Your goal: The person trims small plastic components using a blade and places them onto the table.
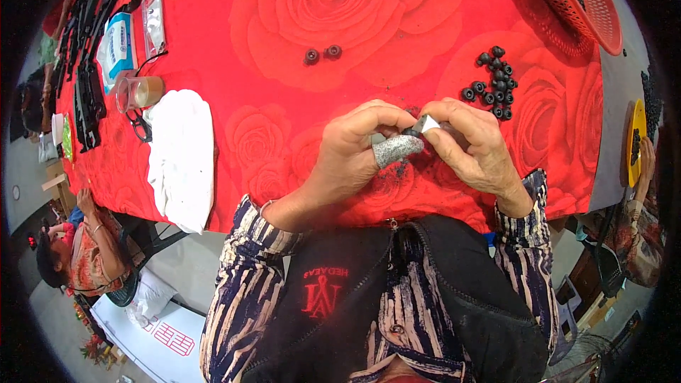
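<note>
Both my hands meet over the red cloth near the table's front edge. My left hand (351, 143) is closed on a small black part (409, 131), mostly hidden by the fingers. A grey speckled finger cover (396, 150) wraps the left thumb. Pinched between thumb and fingers of my right hand (477, 143) is a small pale, pointed piece like a blade (429, 124), held against the black part. Black crumbs (399, 169) lie on the cloth beneath. Two round black parts (323, 54) sit farther off, and several similar black parts (499, 85) are grouped at the right.
A red plastic basket (603, 18) holding black pieces stands at the far right. On the left are a white cloth (181, 159), a cup (145, 92), a blue-and-white packet (117, 50) and long black strips (86, 99). Other people sit at both sides, one beside a yellow tray (637, 113).
</note>
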A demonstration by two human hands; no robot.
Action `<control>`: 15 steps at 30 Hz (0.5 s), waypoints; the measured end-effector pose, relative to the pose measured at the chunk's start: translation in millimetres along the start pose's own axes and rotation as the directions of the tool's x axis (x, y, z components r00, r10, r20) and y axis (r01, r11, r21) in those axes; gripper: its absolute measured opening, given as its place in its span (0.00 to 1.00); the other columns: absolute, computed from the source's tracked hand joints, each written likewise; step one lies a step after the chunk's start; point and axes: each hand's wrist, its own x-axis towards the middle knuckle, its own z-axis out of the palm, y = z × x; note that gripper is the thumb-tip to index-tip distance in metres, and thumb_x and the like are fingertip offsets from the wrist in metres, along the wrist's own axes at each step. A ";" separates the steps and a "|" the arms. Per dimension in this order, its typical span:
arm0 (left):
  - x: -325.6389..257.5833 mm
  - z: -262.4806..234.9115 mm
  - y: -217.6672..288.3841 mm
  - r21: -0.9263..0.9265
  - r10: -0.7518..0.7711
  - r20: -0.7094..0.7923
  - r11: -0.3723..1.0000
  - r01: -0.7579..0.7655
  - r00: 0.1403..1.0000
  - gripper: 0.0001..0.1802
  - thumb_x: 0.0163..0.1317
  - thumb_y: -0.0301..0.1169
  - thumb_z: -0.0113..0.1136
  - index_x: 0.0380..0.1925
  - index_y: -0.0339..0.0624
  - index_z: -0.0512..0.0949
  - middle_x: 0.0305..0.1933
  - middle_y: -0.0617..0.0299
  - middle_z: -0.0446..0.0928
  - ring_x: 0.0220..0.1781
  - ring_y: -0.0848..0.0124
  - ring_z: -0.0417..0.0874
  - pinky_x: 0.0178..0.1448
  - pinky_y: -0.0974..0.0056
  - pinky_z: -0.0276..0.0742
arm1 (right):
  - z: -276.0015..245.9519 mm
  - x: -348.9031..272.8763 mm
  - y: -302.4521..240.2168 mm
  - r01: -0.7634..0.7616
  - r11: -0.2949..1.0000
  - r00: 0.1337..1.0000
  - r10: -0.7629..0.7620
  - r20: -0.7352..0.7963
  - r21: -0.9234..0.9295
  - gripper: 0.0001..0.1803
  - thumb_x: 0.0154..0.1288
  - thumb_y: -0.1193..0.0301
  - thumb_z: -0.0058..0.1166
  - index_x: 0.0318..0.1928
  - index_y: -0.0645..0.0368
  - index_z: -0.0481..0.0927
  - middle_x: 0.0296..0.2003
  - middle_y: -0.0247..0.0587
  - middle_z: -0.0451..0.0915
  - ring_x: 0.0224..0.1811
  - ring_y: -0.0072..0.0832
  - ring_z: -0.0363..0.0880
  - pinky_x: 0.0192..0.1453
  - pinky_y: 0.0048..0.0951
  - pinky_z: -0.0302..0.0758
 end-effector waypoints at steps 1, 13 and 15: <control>-0.7 0.2 0.7 -0.008 -0.004 -0.002 1.000 0.004 1.000 0.12 0.51 0.25 0.66 0.36 0.36 0.78 0.35 0.62 0.76 0.34 0.77 0.76 0.36 0.73 0.72 | 0.6 0.2 0.2 0.000 1.000 1.000 0.000 0.002 0.002 0.09 0.57 0.79 0.52 0.39 0.66 0.75 0.25 0.44 0.73 0.25 0.33 0.74 0.29 0.29 0.68; -0.2 0.1 -2.9 0.025 0.010 0.017 1.000 -0.011 1.000 0.12 0.52 0.26 0.66 0.36 0.36 0.78 0.35 0.62 0.75 0.33 0.78 0.75 0.36 0.73 0.71 | -5.2 2.3 -0.2 0.026 0.999 0.997 -0.023 0.073 -0.045 0.09 0.56 0.79 0.52 0.39 0.66 0.75 0.26 0.46 0.74 0.26 0.37 0.76 0.29 0.32 0.70; -0.9 0.3 -2.8 0.028 0.001 0.016 1.000 -0.002 1.000 0.11 0.52 0.27 0.66 0.36 0.36 0.78 0.35 0.63 0.75 0.33 0.78 0.75 0.35 0.73 0.71 | -4.7 2.5 0.8 0.042 0.998 0.996 -0.038 0.077 -0.055 0.08 0.56 0.79 0.52 0.38 0.66 0.75 0.26 0.47 0.74 0.27 0.39 0.76 0.29 0.33 0.70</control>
